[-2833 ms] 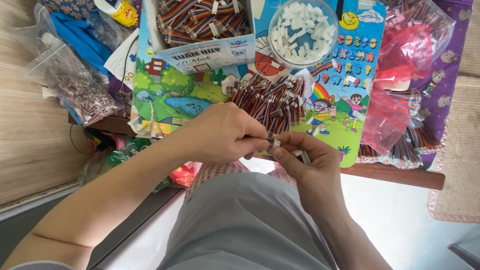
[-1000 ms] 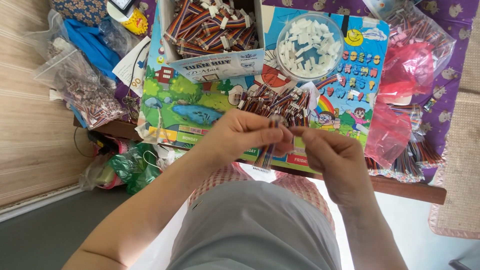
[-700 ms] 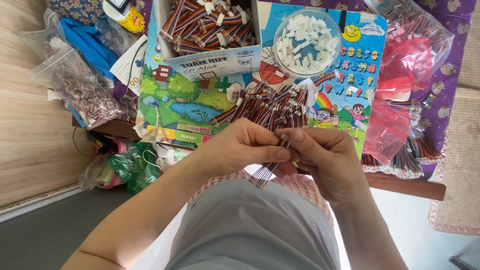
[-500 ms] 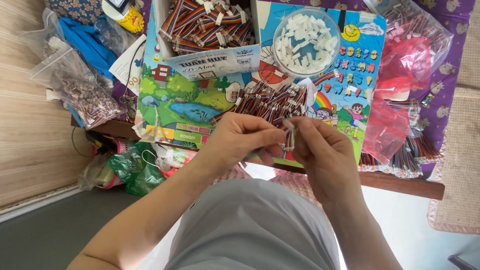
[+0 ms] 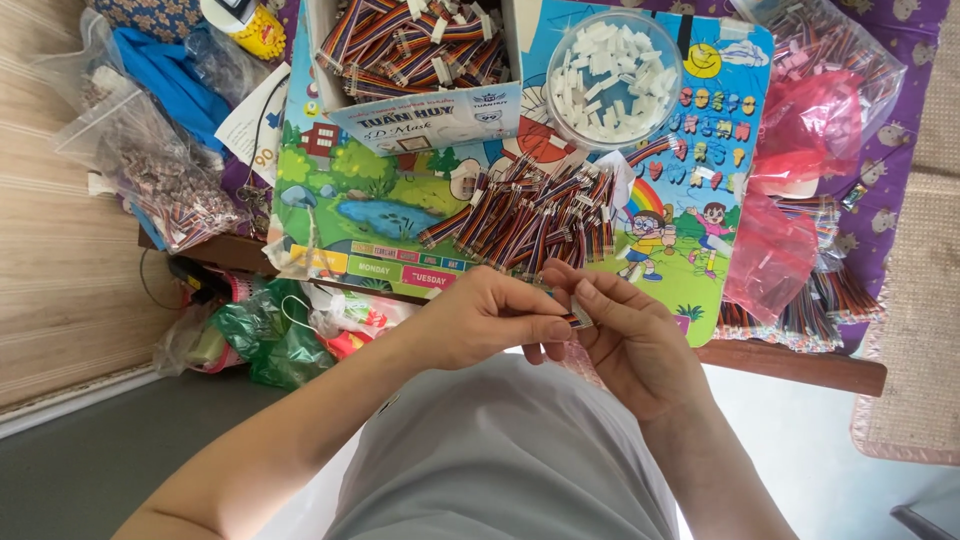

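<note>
Fingers: both hands pinch one small ribbon cable piece [image 5: 577, 318] between them, above the lap, at the tabletop's near edge.
Left hand [image 5: 480, 320]: one, closed on the piece from the left.
Right hand [image 5: 625, 340]: one, fingertips gripping its other end.
Piece: short, striped wires, pale connector tip; mostly hidden.
Loose cable pile [image 5: 525, 215]: one, just beyond, on picture mat [image 5: 340, 190].
Round tub [image 5: 612, 75]: one, white connectors.
Cardboard box [image 5: 420, 60]: one, cables.

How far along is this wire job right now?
Done: a box holds wires with white plugs on. In hand: left hand and right hand pinch one small wire piece. Left: a loose wire pile and a tub of plugs.
</note>
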